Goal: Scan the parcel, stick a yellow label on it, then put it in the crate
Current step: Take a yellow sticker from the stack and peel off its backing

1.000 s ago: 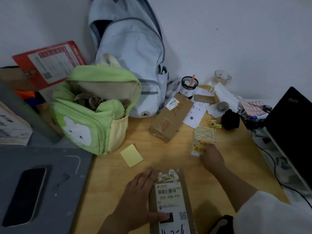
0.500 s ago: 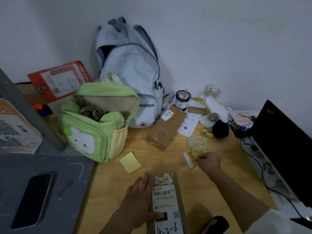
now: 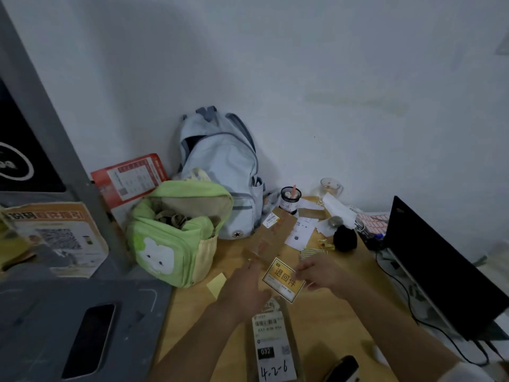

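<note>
1. Over the desk (image 3: 344, 321), both hands held one yellow label (image 3: 283, 279) in the air, just above the parcel's far end.
2. Right hand (image 3: 319, 271): fingers pinched together on the label's right edge.
3. Left hand (image 3: 245, 293): at the label's left corner, index finger stretched forward; whether it actually gripped the label could not be told, blurred.
4. Change: a second earlier the right hand was on the label stack (image 3: 312, 253) and the left lay flat on the parcel (image 3: 272, 346); half a second earlier one label was lifted off the stack. At this moment the label was carried over to the parcel and the left had come off the parcel to meet it.
5. Parcel: lay flat on the desk near the bottom edge, white shipping slip with barcode facing up, nobody touching it.
6. Meaning, as a judgement: scanning looked finished or skipped, and the labelling step was under way, probably peeling the backing or lining the label up. Label not yet stuck.
7. Crate: not identifiable in view; grey surface with phone (image 3: 88, 340) at left, unclear what it was.
8. Risk, judged: parcel unheld could slide when the label got pressed on.
9. Clutter behind: green bag (image 3: 170, 238), backpack (image 3: 220, 172), second box (image 3: 272, 235), laptop (image 3: 440, 268).
</note>
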Demonstrator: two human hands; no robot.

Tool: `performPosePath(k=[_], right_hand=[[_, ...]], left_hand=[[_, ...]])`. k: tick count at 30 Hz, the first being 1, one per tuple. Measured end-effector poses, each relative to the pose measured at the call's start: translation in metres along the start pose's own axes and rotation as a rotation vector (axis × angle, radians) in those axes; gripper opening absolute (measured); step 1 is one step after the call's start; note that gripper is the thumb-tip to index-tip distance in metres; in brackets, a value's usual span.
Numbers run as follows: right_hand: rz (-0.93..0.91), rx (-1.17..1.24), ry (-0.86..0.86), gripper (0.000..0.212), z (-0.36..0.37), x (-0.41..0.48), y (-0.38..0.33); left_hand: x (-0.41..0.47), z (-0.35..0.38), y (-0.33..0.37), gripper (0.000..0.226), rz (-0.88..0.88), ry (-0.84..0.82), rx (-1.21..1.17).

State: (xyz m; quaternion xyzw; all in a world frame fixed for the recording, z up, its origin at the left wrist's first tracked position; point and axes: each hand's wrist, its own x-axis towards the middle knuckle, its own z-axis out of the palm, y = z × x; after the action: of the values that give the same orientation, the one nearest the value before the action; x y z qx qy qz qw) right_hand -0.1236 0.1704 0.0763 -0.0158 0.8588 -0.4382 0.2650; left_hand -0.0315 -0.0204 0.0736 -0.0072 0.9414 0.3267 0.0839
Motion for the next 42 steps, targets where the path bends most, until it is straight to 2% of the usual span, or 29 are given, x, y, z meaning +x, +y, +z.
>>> performPosePath(k=[5, 10, 13, 16, 18, 21, 27, 31, 35, 40, 42], right_hand=[[-0.051, -0.035, -0.002, 0.007, -0.002, -0.022, -0.028], [-0.117, -0.048, 0.009, 0.005, -0.004, -0.046, -0.056], [-0.158, -0.019, 0.007, 0.005, -0.006, -0.059, -0.072], [-0.183, 0.122, -0.009, 0.005, -0.008, -0.072, -0.086], [-0.168, 0.269, 0.000, 0.010, -0.009, -0.079, -0.094], [-0.138, 0.363, 0.032, 0.022, -0.013, -0.085, -0.100], [-0.158, 0.571, -0.015, 0.020, -0.014, -0.093, -0.106], [-0.268, 0.539, 0.112, 0.010, -0.010, -0.097, -0.111], [-0.316, 0.478, 0.226, 0.014, -0.010, -0.097, -0.116], [-0.299, 0.466, 0.243, 0.005, -0.011, -0.095, -0.122], [-0.291, 0.465, 0.237, 0.008, -0.012, -0.096, -0.125]], left_hand=[[-0.009, -0.019, 0.015, 0.053, 0.034, 0.076, -0.207], [-0.011, -0.036, 0.031, 0.025, 0.049, 0.137, -0.340], [-0.012, -0.052, 0.042, 0.025, 0.014, 0.200, -0.466], [-0.015, -0.068, 0.050, 0.015, -0.080, 0.259, -0.745], [-0.016, -0.077, 0.053, 0.017, -0.111, 0.271, -0.844], [-0.018, -0.088, 0.057, 0.019, -0.115, 0.301, -0.958], [-0.023, -0.101, 0.065, 0.014, -0.145, 0.342, -1.035], [-0.027, -0.106, 0.067, 0.015, -0.178, 0.335, -1.118], [-0.027, -0.108, 0.065, 0.012, -0.187, 0.294, -1.118], [-0.032, -0.114, 0.066, 0.013, -0.155, 0.207, -1.156], [-0.032, -0.115, 0.065, 0.013, -0.133, 0.155, -1.195]])
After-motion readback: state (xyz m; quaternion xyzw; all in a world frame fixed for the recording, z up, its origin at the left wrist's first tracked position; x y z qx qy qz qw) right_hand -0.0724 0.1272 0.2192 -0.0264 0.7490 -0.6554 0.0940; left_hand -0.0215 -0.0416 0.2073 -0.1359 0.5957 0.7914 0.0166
